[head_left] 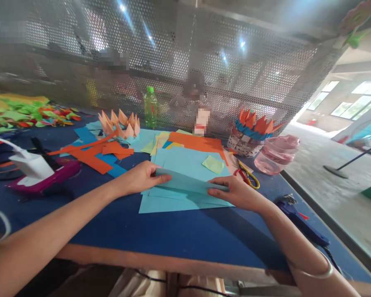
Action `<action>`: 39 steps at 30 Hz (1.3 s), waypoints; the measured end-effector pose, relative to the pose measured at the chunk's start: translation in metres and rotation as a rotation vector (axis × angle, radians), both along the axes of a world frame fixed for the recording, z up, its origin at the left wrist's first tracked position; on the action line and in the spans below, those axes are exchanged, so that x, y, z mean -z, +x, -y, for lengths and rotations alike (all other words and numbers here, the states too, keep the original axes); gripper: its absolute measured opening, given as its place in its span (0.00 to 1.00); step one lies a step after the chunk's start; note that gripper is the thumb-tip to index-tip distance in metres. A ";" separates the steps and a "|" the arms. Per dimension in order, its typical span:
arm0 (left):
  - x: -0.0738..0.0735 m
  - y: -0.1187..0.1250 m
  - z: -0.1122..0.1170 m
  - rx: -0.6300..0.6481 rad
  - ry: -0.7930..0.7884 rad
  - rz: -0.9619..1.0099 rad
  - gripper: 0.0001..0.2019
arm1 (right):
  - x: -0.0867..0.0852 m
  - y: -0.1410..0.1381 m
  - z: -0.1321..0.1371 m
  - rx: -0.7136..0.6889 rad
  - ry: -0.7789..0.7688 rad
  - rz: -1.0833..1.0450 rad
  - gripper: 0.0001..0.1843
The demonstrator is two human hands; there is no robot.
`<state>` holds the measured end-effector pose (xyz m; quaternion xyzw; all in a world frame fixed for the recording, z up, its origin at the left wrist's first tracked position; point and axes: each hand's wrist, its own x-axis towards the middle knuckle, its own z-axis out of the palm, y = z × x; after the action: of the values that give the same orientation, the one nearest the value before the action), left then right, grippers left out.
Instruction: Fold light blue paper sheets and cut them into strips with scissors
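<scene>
A sheet of light blue paper [185, 186] lies on the table near the front edge, and one long part of it is folded over, so it makes a loose flap across the middle. The left hand [142, 178] is at the left end of this flap and the right hand [236, 192] is at the right end. Both hands are narrow, with the fingers close together on the paper, but I cannot tell if the thumbs go under the flap or if the hands only press from above. Under the sheet are more blue papers, and a small pale green paper square [213, 164] sits on them, just beyond the flap. An orange paper sheet [195, 142] lies further back. The main risk is that the paper layers are loose and may slide against each other, because the hands are far apart and the middle has no support; then an edge can become crooked. The small green square can also move if the flap touches it. Just right of the papers are scissors with red and yellow handles [246, 175], near the right hand, so the open blades could catch the paper edge. Further back stand orange paper crowns [119, 126] and a green-capped plastic bottle [151, 108] on the blue table [173, 235].
</scene>
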<state>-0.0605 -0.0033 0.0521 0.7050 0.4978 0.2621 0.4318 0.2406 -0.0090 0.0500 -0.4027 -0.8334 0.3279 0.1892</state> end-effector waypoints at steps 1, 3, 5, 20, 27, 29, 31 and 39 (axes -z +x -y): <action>0.002 0.000 0.000 0.002 0.014 -0.021 0.12 | 0.000 0.001 -0.001 0.000 0.001 0.008 0.18; 0.005 0.000 0.001 0.017 0.079 -0.107 0.14 | 0.000 0.002 -0.002 0.007 -0.007 0.017 0.19; 0.009 0.001 0.003 -0.019 0.147 -0.177 0.15 | 0.001 0.003 -0.004 0.031 -0.013 0.017 0.20; 0.029 0.007 -0.006 -0.216 0.252 -0.174 0.11 | 0.030 -0.002 -0.023 0.428 0.053 -0.004 0.25; 0.022 0.014 0.001 -0.240 0.347 -0.356 0.09 | 0.032 -0.010 -0.023 0.553 0.165 0.199 0.25; 0.023 0.014 0.000 -0.244 0.356 -0.373 0.09 | 0.032 -0.012 -0.021 0.581 0.194 0.235 0.25; 0.024 0.014 -0.002 -0.250 0.360 -0.412 0.09 | 0.032 -0.012 -0.021 0.599 0.213 0.263 0.25; 0.024 0.016 -0.004 -0.189 0.350 -0.510 0.10 | 0.034 -0.013 -0.019 0.601 0.253 0.326 0.21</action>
<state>-0.0440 0.0006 0.0279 0.7622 0.6005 0.1977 0.1390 0.2274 0.0101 0.0164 -0.6501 -0.7310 0.0836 0.1899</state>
